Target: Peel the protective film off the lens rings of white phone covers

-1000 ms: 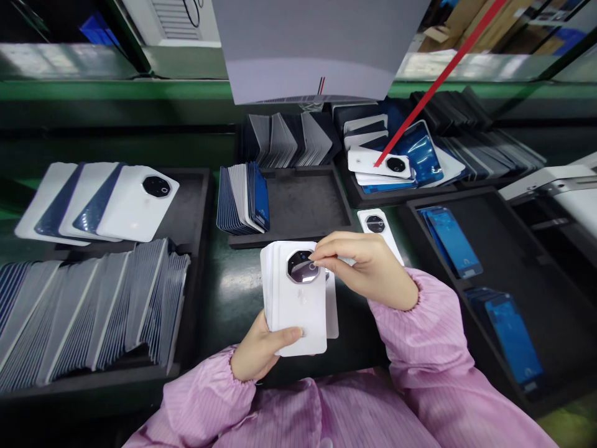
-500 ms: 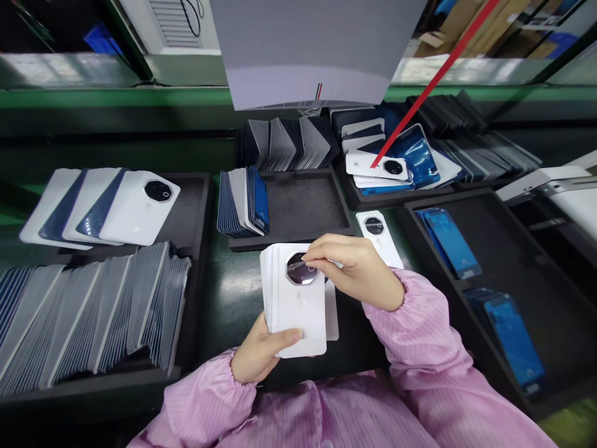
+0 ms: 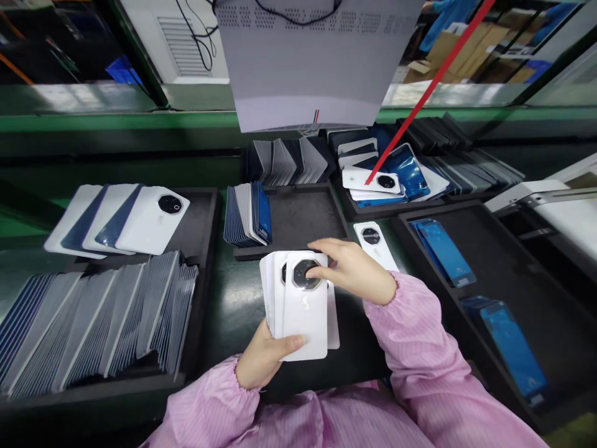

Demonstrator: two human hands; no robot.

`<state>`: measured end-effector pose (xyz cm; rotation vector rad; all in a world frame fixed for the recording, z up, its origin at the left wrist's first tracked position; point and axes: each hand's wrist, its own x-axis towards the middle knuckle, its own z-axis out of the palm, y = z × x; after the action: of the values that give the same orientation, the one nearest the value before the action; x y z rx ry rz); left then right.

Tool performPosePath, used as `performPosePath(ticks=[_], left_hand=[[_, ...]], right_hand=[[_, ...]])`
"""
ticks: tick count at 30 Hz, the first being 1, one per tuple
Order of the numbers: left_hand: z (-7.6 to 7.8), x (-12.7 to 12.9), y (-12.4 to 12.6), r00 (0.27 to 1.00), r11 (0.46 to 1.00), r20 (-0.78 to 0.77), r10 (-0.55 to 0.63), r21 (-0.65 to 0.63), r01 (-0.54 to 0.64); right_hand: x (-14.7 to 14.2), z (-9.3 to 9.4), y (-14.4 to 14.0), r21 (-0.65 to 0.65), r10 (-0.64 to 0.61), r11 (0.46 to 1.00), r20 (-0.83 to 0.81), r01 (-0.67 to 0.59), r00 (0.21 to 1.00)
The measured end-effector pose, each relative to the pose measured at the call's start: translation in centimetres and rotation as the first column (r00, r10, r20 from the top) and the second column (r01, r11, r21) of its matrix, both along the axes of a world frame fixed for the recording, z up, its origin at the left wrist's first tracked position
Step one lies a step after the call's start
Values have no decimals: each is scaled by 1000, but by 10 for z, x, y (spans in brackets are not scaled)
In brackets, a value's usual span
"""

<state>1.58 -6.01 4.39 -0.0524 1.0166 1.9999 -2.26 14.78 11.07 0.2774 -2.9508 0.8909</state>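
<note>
My left hand (image 3: 267,353) grips a fanned stack of white phone back covers (image 3: 305,320) near its lower left corner, thumb on top. The uppermost cover carries a dark eight-sided camera window (image 3: 306,274); part of a second window shows just left of it. Over the top right of the stack is my right hand (image 3: 357,269), thumb and fingers apart. Its thumb tip lies over the camera window, and I cannot tell whether it presses on it. Another white cover (image 3: 333,333) shows below the stack's right side. Right of my right hand lies a single white cover (image 3: 377,246).
At left, a black tray (image 3: 205,218) holds overlapping white covers (image 3: 152,224) and rows of packed panels (image 3: 107,323). A middle tray (image 3: 305,214) has a bundle of panels (image 3: 247,214). Blue-filmed panels (image 3: 448,255) lie in the right tray (image 3: 504,274). A grey-white board (image 3: 308,74) hangs ahead.
The top cover has shifted right on the stack, exposing part of another camera window. My right thumb and fingers have parted from a pinch. The view has tilted up slightly.
</note>
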Motion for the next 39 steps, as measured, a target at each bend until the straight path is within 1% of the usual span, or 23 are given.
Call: performPosePath(ticks=[2,3,4,5,6,8,9,10,11,12,14,15,16,19,21,23,24,28,30,32,34,36,39], left_hand=[[-2,0,-1,999,998,-23,-34,43,35],[-2,0,-1,998,997,-33,-48,59,50],[-2,0,-1,998,996,-41,-55,71,58],[-1,-1,-2,998,995,-47,-53,81,56],[-1,-1,-2,998,995,-51,-41,87,46],[0,-2,-3,998,995,-56,-9,98,15],[1,-3,-3,998,995,-60,9,102,-3],[1,-4,-3,998,995,-63,31,102,-24],[2,-4,-4,997,994,-65,48,99,-41],[2,-4,-4,996,994,-65,62,94,-56],[2,-4,-5,995,994,-60,80,82,-75],[2,-4,-5,995,994,-56,85,80,-80],[2,-4,-5,995,993,-52,85,81,-81],[1,-3,-5,996,993,-45,74,94,-69],[0,-3,-4,997,993,-42,66,97,-62],[-2,-2,-3,997,994,-47,58,95,-53],[-2,-2,-3,997,995,-55,57,90,-52],[-8,3,-2,993,997,-102,67,41,-63],[-12,4,-3,986,996,-147,83,-5,-85],[-15,4,-3,967,991,-239,93,-73,-114],[-17,2,-4,931,978,-359,71,-160,-136],[-17,0,-5,893,958,-450,28,-243,-152],[-12,-2,-5,861,938,-508,-14,-305,-165]], right_hand=[[-2,3,7,-91,19,996,47,-15,999],[-3,5,13,-143,-3,990,35,8,999],[-3,8,21,-212,-49,976,17,52,999],[-2,10,31,-306,-115,946,-2,109,993],[-1,13,43,-415,-186,895,-9,166,983],[4,16,68,-630,-281,741,25,234,959],[8,15,79,-681,-288,688,61,251,956],[11,13,87,-690,-263,673,113,266,958],[15,9,90,-661,-213,697,180,279,960],[18,3,90,-597,-156,751,256,283,954],[21,-16,78,-382,-97,892,355,239,930],[21,-26,68,-260,-103,944,355,204,929],[20,-37,56,-134,-127,975,305,175,944],[17,-61,25,3,-163,986,185,165,969],[16,-62,13,42,-202,979,121,199,972],[16,-51,7,50,-224,974,20,223,974],[17,-41,4,23,-213,976,-48,215,976],[14,2,-12,-154,-88,987,-300,43,950],[9,15,-22,-155,-42,988,-308,-7,950],[5,20,-29,-128,-28,992,-262,-6,965],[1,21,-31,-142,-41,990,-195,13,980],[0,19,-29,-208,-60,978,-137,31,989],[0,19,-23,-275,-55,961,-80,31,995]])
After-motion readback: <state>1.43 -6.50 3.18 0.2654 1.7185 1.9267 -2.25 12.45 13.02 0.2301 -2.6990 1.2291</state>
